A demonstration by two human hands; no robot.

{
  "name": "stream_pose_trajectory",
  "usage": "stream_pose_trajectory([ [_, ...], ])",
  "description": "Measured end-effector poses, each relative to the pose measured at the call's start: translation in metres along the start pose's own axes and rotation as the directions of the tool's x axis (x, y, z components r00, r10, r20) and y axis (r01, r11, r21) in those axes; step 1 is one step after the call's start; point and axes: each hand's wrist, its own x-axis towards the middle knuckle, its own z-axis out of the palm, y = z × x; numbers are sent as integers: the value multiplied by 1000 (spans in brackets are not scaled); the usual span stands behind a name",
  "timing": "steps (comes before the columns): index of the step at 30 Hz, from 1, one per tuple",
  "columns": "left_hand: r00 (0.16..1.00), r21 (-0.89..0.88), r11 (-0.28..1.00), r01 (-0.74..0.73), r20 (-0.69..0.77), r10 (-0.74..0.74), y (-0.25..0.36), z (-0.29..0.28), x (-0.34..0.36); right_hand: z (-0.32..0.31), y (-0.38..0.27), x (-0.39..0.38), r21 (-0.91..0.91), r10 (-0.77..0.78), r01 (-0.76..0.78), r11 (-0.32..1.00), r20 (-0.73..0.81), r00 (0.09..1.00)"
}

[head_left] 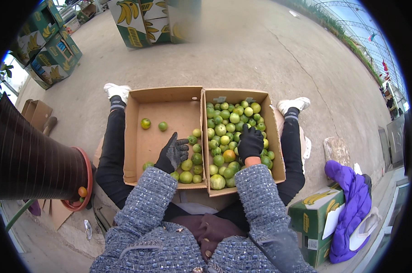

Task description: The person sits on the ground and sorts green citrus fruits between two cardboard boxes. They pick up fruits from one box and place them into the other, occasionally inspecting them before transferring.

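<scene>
Two cardboard trays sit side by side between my outstretched legs. In the left tray, green tomatoes gather along the right side and near edge, with two more lying apart farther back. Over that tray hovers my left hand, in a dark glove with a grey palm, fingers stretched out and holding nothing. A heap of green tomatoes fills the right tray, with one orange tomato among them. My right hand, in a black glove, presses into this heap with fingers curled downward; its fingertips and anything under them are hidden.
A large brown ribbed pot with a red saucer stands at left. Green banana boxes are stacked far left, another banana box ahead. At right, a purple jacket drapes beside a green box.
</scene>
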Motion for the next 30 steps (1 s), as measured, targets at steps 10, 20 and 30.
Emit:
stream_pose_trajectory([
  [10,1000,11,1000,7,-25,-7,1,12,-8,-8,3,7,-20,26,-26,999,9,1000],
  [20,999,113,993,-23,-35,27,-1,7,-6,-5,5,2,-39,-77,74,996,-61,995],
  [30,1000,77,997,11,0,-11,3,13,-10,-17,6,19,-18,-6,10,1000,175,985],
])
